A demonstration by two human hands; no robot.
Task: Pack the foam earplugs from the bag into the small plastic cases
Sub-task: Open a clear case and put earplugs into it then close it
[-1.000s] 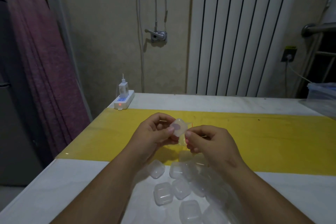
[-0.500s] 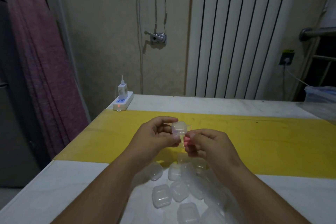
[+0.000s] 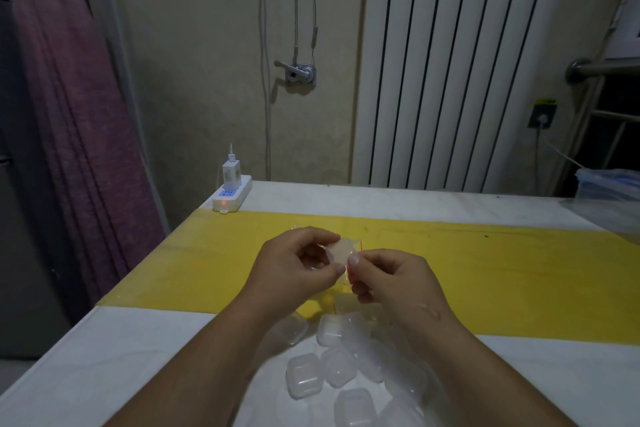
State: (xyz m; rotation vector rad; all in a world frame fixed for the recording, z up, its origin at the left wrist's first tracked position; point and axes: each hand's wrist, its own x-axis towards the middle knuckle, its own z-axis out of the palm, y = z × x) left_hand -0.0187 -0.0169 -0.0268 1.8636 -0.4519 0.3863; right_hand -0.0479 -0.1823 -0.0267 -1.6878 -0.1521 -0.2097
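A small clear plastic case (image 3: pixel 341 250) is held up over the yellow strip (image 3: pixel 485 270) of the table. My left hand (image 3: pixel 294 267) grips the case with thumb and curled fingers. My right hand (image 3: pixel 388 279) pinches at the case's near edge, where a bit of red-orange shows at the fingertips. Whether an earplug is inside is too blurred to tell. Several more clear cases (image 3: pixel 304 376) lie in a heap on the white tabletop just below my wrists. The earplug bag is not clearly visible.
A white power strip (image 3: pixel 232 198) with a plugged-in charger sits at the table's far left corner. A clear plastic container (image 3: pixel 609 184) stands at the far right edge. A radiator (image 3: pixel 450 62) and wall lie behind; a purple curtain (image 3: pixel 69 114) hangs left.
The case has turned in my fingers, its flat face tilting more toward me. Both hands stay together at the same spot over the yellow strip.
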